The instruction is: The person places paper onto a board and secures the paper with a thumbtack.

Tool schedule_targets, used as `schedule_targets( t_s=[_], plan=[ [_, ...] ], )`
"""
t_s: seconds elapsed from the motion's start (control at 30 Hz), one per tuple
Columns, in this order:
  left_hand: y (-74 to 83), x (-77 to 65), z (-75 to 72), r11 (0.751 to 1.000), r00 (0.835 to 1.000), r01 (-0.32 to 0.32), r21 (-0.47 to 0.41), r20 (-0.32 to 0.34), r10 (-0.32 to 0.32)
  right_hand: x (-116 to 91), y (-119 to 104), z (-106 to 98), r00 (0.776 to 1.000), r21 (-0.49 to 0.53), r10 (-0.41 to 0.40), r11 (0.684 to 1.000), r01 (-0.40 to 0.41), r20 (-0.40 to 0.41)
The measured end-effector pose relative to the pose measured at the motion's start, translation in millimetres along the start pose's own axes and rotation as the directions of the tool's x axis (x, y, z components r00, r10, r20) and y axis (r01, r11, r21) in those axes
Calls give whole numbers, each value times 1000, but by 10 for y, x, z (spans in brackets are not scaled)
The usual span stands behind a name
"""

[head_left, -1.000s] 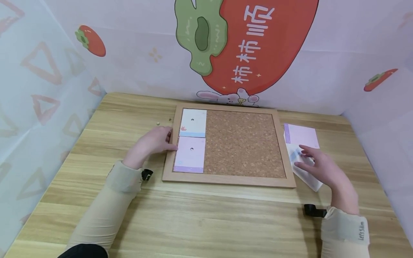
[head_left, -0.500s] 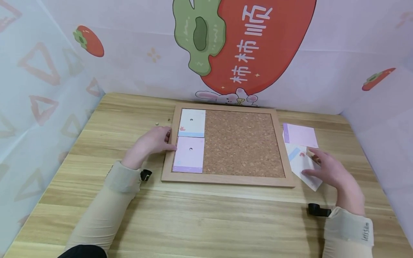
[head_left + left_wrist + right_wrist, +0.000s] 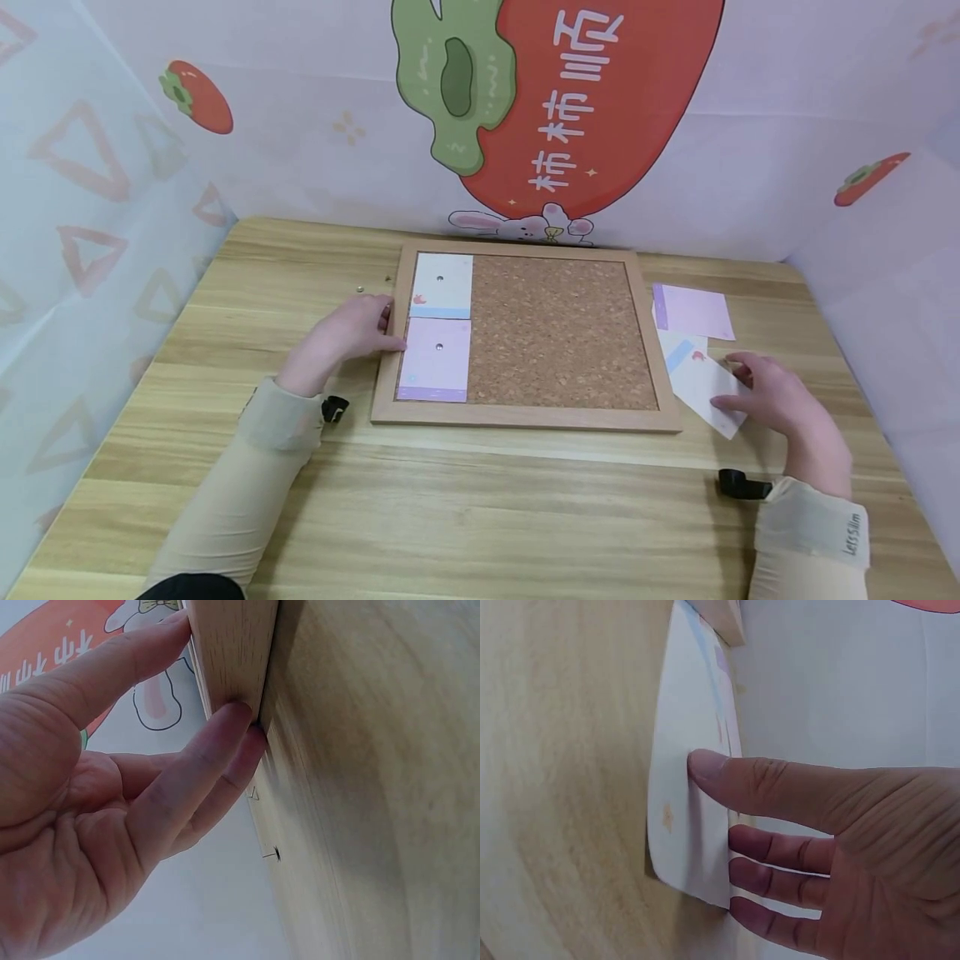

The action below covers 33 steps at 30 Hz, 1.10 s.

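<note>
A wood-framed corkboard (image 3: 562, 333) lies on the table, with a white note (image 3: 442, 292) above a pink-purple note (image 3: 435, 367) down its left side. A small round pin sits on each. My left hand (image 3: 345, 337) holds the frame's left edge, thumb across the top and fingers against the outer side. Right of the board, my right hand (image 3: 780, 396) is at a loose white note (image 3: 708, 392) with a blue strip and small red picture. The thumb (image 3: 712, 765) rests on this note, apart from the other fingers, whose tips are at its edge.
A loose purple note (image 3: 693, 312) lies behind the white one, partly overlapping more paper. Two small pins (image 3: 274, 855) are on the table left of the board. A printed cloth wall (image 3: 300, 150) rises behind the table. Black wrist devices (image 3: 742, 485) hang below both cuffs.
My right hand has moved back to the right over the loose white note, uncovering its blue strip and red picture. My left hand stays on the frame; the view shifts slightly.
</note>
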State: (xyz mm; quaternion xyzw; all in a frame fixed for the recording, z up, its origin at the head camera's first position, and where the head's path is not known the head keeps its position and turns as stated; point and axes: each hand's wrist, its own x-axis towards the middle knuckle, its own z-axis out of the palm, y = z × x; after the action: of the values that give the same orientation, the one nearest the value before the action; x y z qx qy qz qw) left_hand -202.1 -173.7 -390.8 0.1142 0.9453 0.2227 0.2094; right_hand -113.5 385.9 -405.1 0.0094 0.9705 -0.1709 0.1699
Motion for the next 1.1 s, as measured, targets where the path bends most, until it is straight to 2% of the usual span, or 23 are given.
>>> schedule_targets(
  t_s=[0.43,0.67,0.87,1.0,1.1],
  plan=[
    [18,-10,2,1000,1000,-13,12,4,12,18,69,47,999,51,13,999,-12,-33],
    [20,-14,-6,999,1000,-26,34,-2,26,-8,157,62,996,143,-44,988,55,-79],
    [28,-14,-8,999,1000,-15,37,4,14,-114,244,35,975,222,-130,960,169,-181],
    [29,-16,-8,999,1000,-9,31,7,9,-160,290,7,964,286,-120,940,187,-235],
    [33,-21,-10,999,1000,-10,31,7,10,-186,323,-6,954,386,-91,900,201,-285]
  ],
)
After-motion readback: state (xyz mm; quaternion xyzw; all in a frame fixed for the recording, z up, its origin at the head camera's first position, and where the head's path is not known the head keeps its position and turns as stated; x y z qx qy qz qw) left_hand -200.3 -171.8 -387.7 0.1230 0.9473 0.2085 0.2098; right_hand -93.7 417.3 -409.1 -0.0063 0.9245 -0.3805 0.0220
